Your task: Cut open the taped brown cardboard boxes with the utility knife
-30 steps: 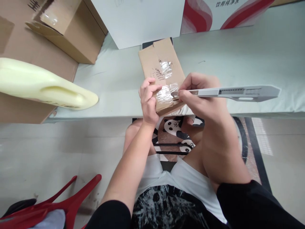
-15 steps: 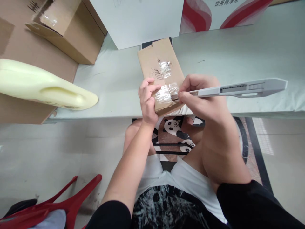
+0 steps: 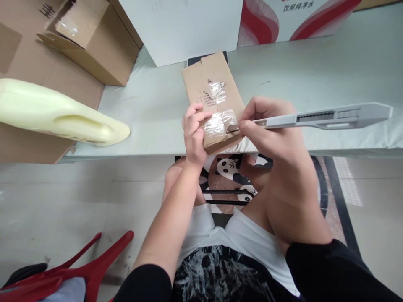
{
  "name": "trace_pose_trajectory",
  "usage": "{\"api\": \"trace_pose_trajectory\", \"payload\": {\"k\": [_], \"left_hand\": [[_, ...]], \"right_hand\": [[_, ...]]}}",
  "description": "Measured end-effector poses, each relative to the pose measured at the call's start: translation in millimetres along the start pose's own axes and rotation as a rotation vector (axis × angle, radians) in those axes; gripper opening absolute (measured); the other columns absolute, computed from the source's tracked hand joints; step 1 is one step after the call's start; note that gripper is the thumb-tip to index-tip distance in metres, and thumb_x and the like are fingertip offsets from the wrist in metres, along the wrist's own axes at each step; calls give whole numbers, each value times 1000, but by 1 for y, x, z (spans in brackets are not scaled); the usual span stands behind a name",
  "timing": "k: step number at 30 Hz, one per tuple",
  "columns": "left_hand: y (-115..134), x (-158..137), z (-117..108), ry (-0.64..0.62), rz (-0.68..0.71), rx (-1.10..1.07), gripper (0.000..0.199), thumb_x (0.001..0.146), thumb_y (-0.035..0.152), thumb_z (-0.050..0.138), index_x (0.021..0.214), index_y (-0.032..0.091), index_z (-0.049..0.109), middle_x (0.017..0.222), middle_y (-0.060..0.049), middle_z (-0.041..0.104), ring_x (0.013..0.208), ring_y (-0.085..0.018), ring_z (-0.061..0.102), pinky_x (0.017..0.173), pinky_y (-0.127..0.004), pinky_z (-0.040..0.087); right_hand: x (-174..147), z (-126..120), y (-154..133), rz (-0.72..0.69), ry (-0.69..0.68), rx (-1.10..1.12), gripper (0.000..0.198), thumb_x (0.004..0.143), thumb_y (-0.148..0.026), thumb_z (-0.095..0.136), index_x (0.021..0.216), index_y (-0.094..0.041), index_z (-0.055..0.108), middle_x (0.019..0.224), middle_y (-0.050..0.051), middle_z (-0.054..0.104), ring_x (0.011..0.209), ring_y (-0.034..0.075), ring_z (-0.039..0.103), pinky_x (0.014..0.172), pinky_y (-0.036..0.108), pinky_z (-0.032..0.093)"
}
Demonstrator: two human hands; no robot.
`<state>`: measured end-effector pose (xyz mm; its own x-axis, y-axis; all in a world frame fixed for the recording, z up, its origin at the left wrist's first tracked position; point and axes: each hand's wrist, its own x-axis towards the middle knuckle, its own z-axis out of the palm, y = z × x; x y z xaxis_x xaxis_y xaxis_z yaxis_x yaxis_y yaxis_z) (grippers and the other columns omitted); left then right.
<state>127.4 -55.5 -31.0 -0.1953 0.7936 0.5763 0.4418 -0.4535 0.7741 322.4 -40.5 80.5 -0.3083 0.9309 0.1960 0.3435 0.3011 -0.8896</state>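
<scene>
A small brown cardboard box (image 3: 211, 72) lies at a slant on the cloth-covered table, with its lower corner at the front edge. Strips of clear tape (image 3: 215, 125) cross its top. My left hand (image 3: 194, 136) grips the box's left side, fingers resting on the top near the tape. Between the thumb and fingers of my right hand (image 3: 270, 130) is a grey utility knife (image 3: 346, 117), its handle pointing right. The blade end is at the tape by the box's near right edge; whether it has gone into the tape I cannot tell.
A pale yellow bottle (image 3: 78, 119) juts in from the left above a large flattened carton. Behind it stands an open cardboard box (image 3: 110, 48). White cartons (image 3: 189, 29) line the back, and a dark flat object (image 3: 192, 61) peeks out beyond the small box. A red stool (image 3: 94, 264) is below left.
My right hand and the knife have slid slightly to the right, and a bit more of the blade end shows. The left hand keeps its grip on the box.
</scene>
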Motion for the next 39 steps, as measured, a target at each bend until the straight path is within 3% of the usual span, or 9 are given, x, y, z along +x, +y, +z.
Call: {"api": "trace_pose_trajectory", "payload": {"k": [7, 14, 19, 22, 24, 28, 33, 39], "left_hand": [[6, 5, -10, -54, 31, 4, 54, 102, 71, 38, 121, 32, 71, 146, -5, 60, 145, -33, 52, 125, -52, 43], [10, 5, -14, -63, 69, -12, 54, 102, 68, 43, 143, 36, 56, 156, -4, 55, 152, -32, 47, 126, -52, 42], [28, 8, -21, -121, 164, 179, 63, 99, 74, 42, 147, 34, 49, 160, -9, 48, 156, -35, 41, 131, -60, 31], [41, 11, -18, -173, 247, 265, 75, 90, 80, 56, 147, 33, 48, 163, -13, 43, 156, -39, 39, 133, -64, 25], [47, 12, -14, -190, 270, 280, 77, 89, 78, 62, 149, 33, 45, 162, -13, 44, 155, -38, 41, 134, -63, 26], [49, 11, -9, -217, 190, 267, 66, 99, 70, 51, 151, 32, 40, 153, -10, 58, 154, -34, 46, 135, -58, 28], [46, 8, -10, -200, 190, 291, 60, 102, 67, 47, 148, 27, 44, 151, -11, 61, 150, -32, 51, 136, -58, 25], [41, 6, -6, -145, 224, 262, 54, 102, 62, 51, 144, 27, 49, 148, -10, 63, 147, -30, 54, 137, -57, 21]], "right_hand": [[-1, -2, 2, -9, 10, 16, 15, 74, -15, 64, 66, -25, 54, 60, 0, 53, 58, 16, 47, 55, 35, 45], [-2, -4, 3, -55, 65, 97, 15, 75, -17, 63, 66, -25, 54, 61, 0, 58, 58, 15, 49, 56, 34, 45], [0, -1, 2, -69, 159, 118, 17, 79, -18, 63, 68, -25, 54, 62, -1, 57, 56, 13, 47, 53, 31, 41], [1, 1, 6, -62, 210, 92, 17, 87, -24, 67, 74, -24, 56, 65, -2, 59, 58, 12, 50, 57, 30, 45], [2, 2, 10, -40, 176, 118, 13, 88, -33, 72, 84, -24, 63, 69, -2, 64, 61, 13, 56, 58, 30, 48], [0, 4, 14, 26, 48, 154, 26, 94, -47, 69, 106, -24, 69, 80, 0, 74, 68, 15, 67, 63, 30, 54], [-1, 3, 9, 22, -16, 79, 18, 101, -37, 57, 95, -23, 65, 90, 1, 78, 75, 14, 71, 72, 30, 57], [-2, 1, 1, 63, -56, -34, 13, 99, -34, 57, 96, -23, 62, 89, 0, 78, 64, 13, 65, 59, 28, 50]]}}
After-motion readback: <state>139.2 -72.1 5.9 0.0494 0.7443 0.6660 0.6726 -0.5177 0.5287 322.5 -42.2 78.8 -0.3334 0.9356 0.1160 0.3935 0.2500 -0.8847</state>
